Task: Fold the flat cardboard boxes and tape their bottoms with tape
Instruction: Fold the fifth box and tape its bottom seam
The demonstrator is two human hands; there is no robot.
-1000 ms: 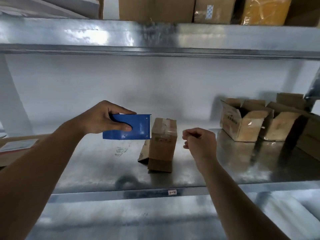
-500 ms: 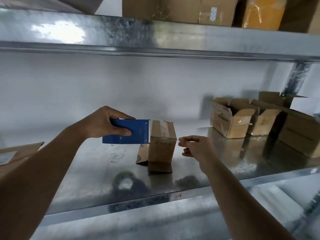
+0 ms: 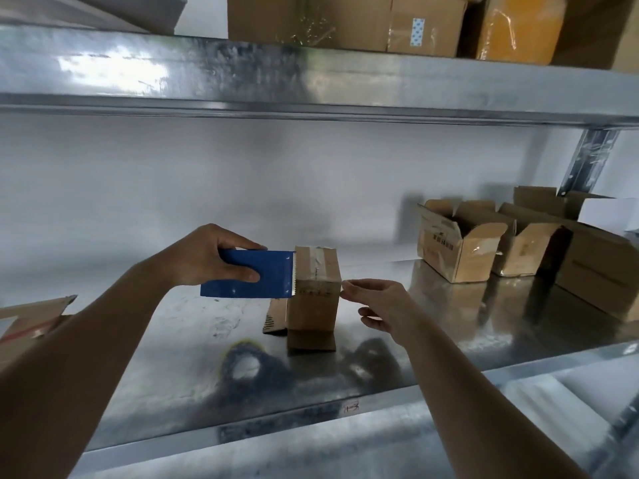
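Near the shelf's front edge, mid-width, the small cardboard box stands taped end up. My left hand grips the blue tape cutter at its top-left edge. My right hand has uncurled and reached its side, fingers loose, holding nothing. Taping looks nearly finished; bare shelf lies left, finished boxes right.

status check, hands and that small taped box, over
Left hand grips blue tape cutter, toothed edge at small brown cardboard box. Right hand open, fingertips at its right edge. Nothing in the way.
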